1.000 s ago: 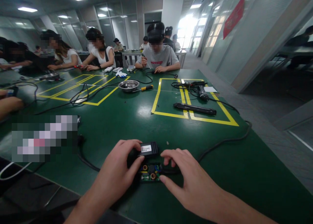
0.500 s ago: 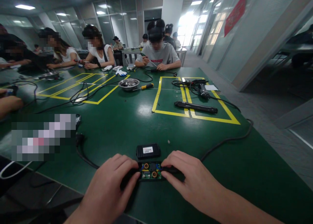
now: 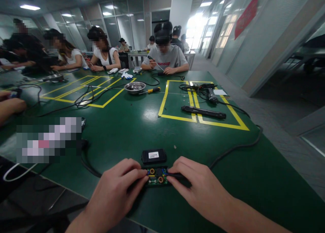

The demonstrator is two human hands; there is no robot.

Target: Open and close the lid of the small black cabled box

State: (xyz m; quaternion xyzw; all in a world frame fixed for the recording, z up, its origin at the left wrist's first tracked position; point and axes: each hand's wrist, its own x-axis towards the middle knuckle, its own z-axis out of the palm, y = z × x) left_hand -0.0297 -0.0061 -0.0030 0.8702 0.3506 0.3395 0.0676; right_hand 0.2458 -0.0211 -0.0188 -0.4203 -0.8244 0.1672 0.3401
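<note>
A small circuit board (image 3: 156,176) with two copper coils sits in a black case near the table's front edge. My left hand (image 3: 118,185) is closed, thumb and fingers together at the board's left end; what they pinch there is partly hidden. At the right end, my right hand (image 3: 193,178) is closed round the black cable where it enters the case. Just beyond the board lies a black cover (image 3: 153,156) with a white label.
Farther off on the green table (image 3: 127,124) are a metal bowl (image 3: 135,87), a yellow-black screwdriver (image 3: 153,90), a black bar (image 3: 203,112) and cables inside yellow tape. A blurred strip (image 3: 50,138) lies left. People sit at the far side.
My left fingers have shifted slightly right and drawn closer together over the board's left end. The right hand is nearly where it was. The view has shifted a little.
</note>
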